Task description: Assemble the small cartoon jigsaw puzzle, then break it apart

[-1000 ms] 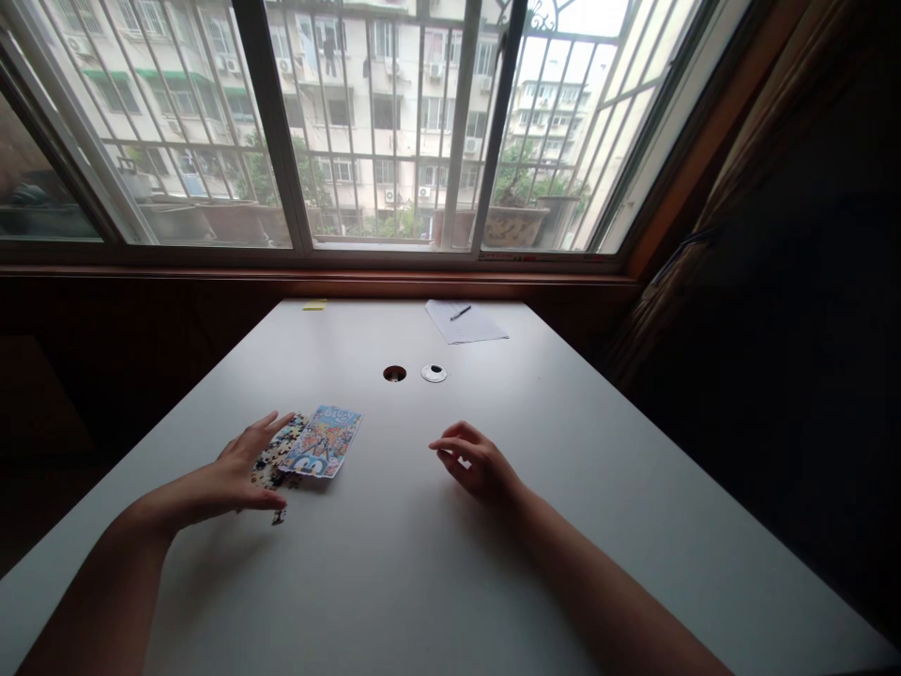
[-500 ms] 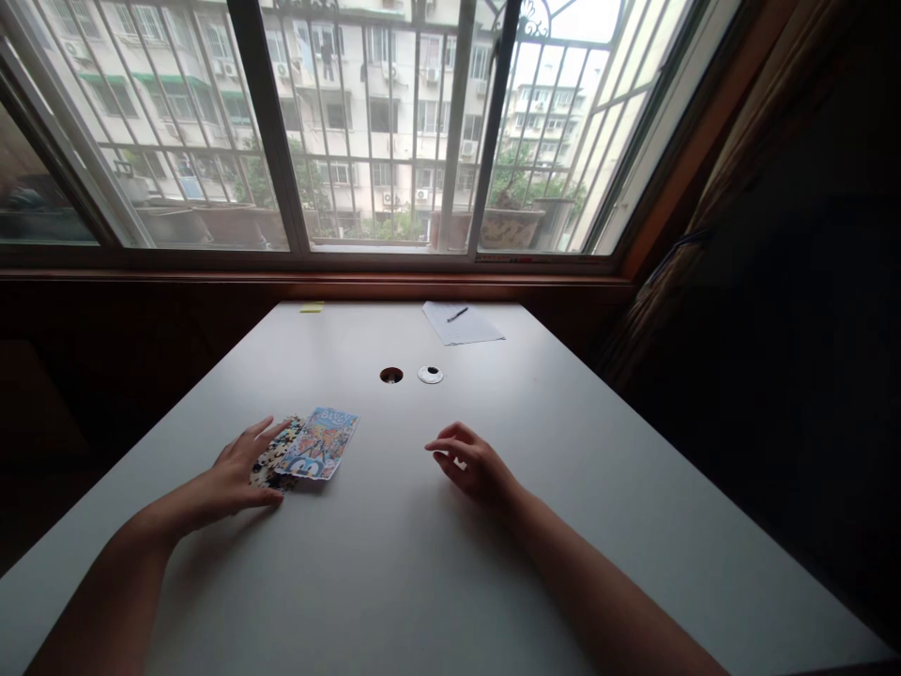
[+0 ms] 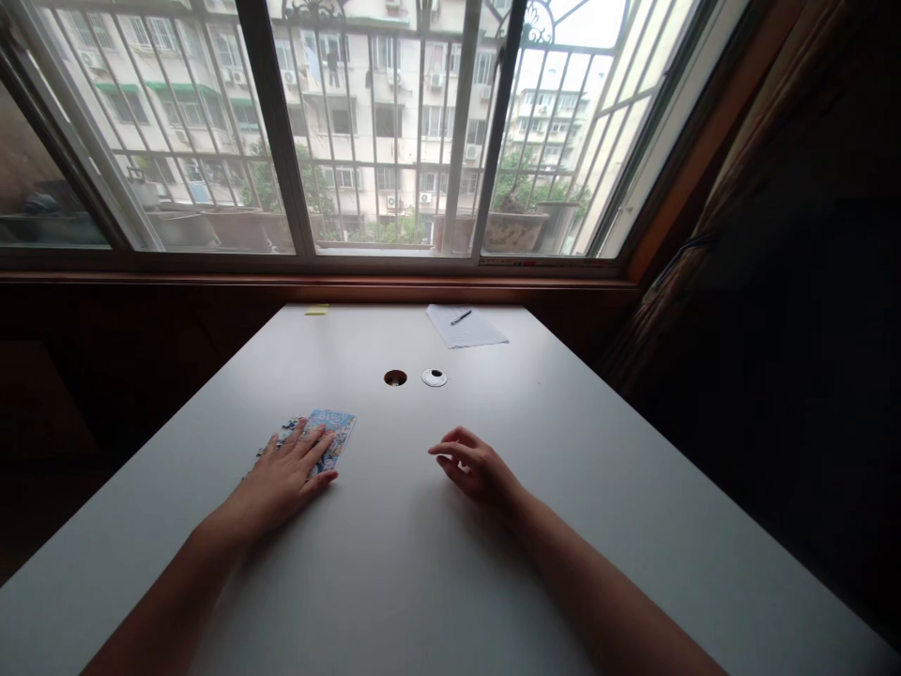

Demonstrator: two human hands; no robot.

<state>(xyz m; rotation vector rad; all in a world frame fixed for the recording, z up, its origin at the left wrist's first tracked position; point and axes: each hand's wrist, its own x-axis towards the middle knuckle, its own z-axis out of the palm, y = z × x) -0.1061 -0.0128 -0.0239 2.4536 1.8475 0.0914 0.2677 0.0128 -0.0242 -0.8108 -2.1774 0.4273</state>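
My left hand (image 3: 285, 474) lies spread over a blue picture card (image 3: 332, 419) and the small jigsaw pieces (image 3: 287, 428) beside it. Its fingers are apart, and the hand hides most of the pieces and the card's lower left part. Colourful printed figures and white lettering show on the card. To the right, my right hand (image 3: 475, 465) rests on the white table (image 3: 394, 573) with loosely bent fingers. A gap shows between its thumb and forefinger, and I see nothing held there.
Beyond my hands, a round hole (image 3: 395, 377) is cut in the tabletop, with a white round cover (image 3: 435, 377) beside it. Paper sheets (image 3: 475, 330) with a pen (image 3: 461, 317) on top lie at the far edge. A yellow sticky note (image 3: 316, 310) is at the far left.
My left hand has moved right, from around the jigsaw pieces to flat over them and part of the card. The right hand keeps its pose. The view has shifted slightly.
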